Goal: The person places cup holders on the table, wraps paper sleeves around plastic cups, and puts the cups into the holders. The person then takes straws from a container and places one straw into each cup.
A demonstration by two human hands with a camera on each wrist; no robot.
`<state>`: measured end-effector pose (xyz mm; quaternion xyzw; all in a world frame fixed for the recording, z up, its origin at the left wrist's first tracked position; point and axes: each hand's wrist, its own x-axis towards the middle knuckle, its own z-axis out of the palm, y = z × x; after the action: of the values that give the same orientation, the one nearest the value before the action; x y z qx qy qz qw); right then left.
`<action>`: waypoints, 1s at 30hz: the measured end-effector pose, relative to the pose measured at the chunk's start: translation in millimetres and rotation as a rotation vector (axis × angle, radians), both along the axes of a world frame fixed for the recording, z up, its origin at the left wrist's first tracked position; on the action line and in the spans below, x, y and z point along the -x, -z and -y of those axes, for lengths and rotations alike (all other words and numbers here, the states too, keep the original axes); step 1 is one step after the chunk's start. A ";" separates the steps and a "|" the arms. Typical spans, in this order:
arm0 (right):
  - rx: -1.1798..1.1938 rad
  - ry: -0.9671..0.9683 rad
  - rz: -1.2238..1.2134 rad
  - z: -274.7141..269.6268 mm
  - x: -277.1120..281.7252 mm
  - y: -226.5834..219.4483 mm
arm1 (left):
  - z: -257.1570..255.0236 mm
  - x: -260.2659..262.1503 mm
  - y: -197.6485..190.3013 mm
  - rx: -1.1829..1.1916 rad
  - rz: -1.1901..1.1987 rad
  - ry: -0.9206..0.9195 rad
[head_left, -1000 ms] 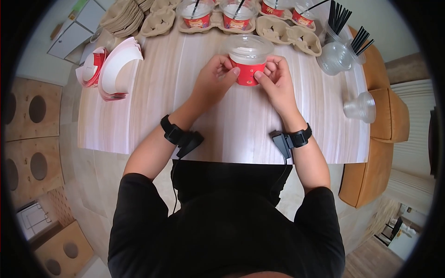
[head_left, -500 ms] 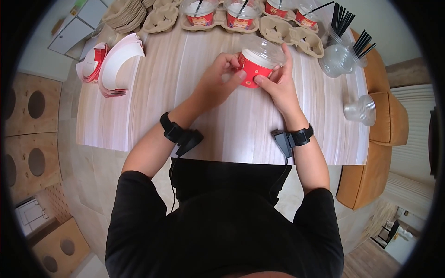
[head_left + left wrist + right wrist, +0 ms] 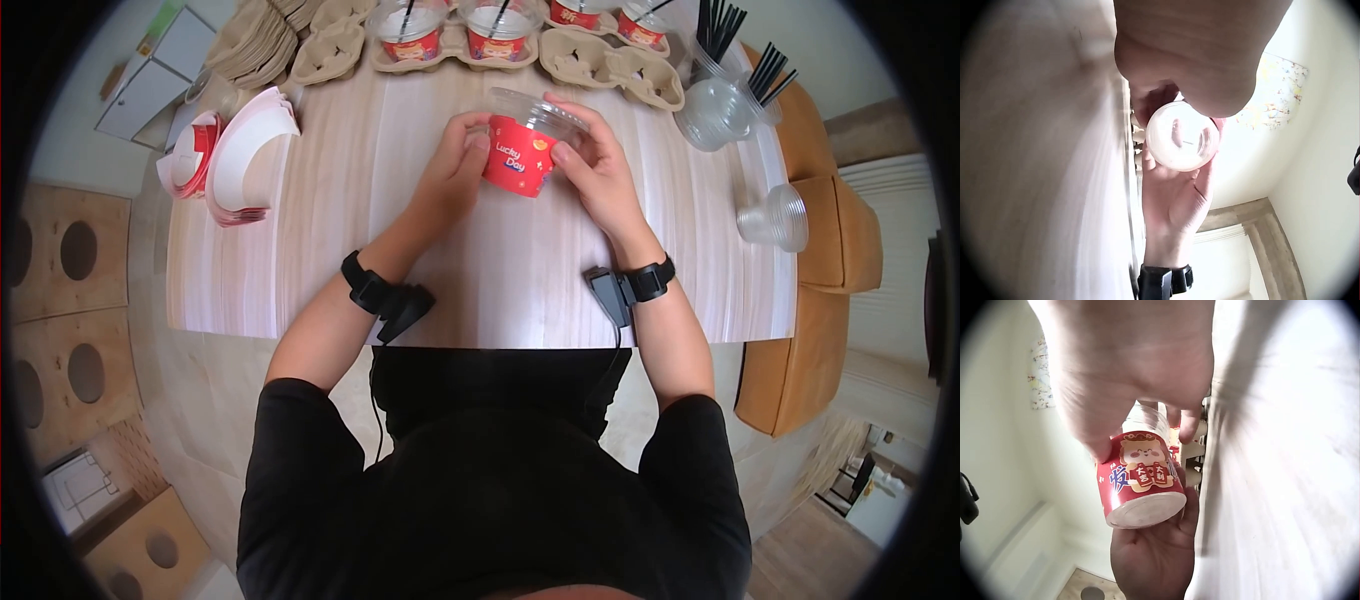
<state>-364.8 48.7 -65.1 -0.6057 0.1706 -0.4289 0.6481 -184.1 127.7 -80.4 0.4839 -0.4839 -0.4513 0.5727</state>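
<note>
Both hands hold a clear plastic cup (image 3: 540,108) with a red paper sleeve (image 3: 515,165) over the table. Its sleeve reads "Lucky Day" in the head view, and the cup tilts. My left hand (image 3: 457,165) grips the left side, thumb against the sleeve. From the right, my right hand (image 3: 598,165) holds the cup with its thumb on the sleeve near the clear upper part. In the right wrist view, a cartoon figure (image 3: 1143,464) shows on the sleeve, with the round cup base (image 3: 1146,511) below. The fingers behind the cup are partly hidden.
Cardboard drink carriers (image 3: 575,58) with several red-sleeved cups (image 3: 410,45) line the back. Flat paper sleeves (image 3: 235,165) lie at left. Black straws (image 3: 718,32) stand in clear containers at back right, and stacked clear cups (image 3: 775,220) lie on the right side.
The cup has turned and tilted between the hands, bringing the "Lucky Day" lettering into the head view. Both hands have shifted their grip around the sleeve.
</note>
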 end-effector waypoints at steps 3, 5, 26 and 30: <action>-0.020 0.001 -0.069 2.6 4.8 0.4 | -3.5 3.7 -8.8 -0.050 0.156 -0.052; -0.025 -0.011 -0.119 1.6 6.7 -0.1 | 1.4 -5.4 12.4 -0.048 0.149 -0.023; -0.231 0.010 -0.023 -15.0 -11.8 -0.4 | 5.1 3.1 2.3 0.213 0.275 -0.151; -0.240 0.028 -0.125 -15.8 -13.0 3.9 | 1.0 10.9 -2.0 0.199 0.200 -0.139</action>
<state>-351.8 64.5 -69.0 -0.5470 0.2690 -0.3759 0.6979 -195.0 126.7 -78.3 0.4997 -0.5463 -0.3098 0.5965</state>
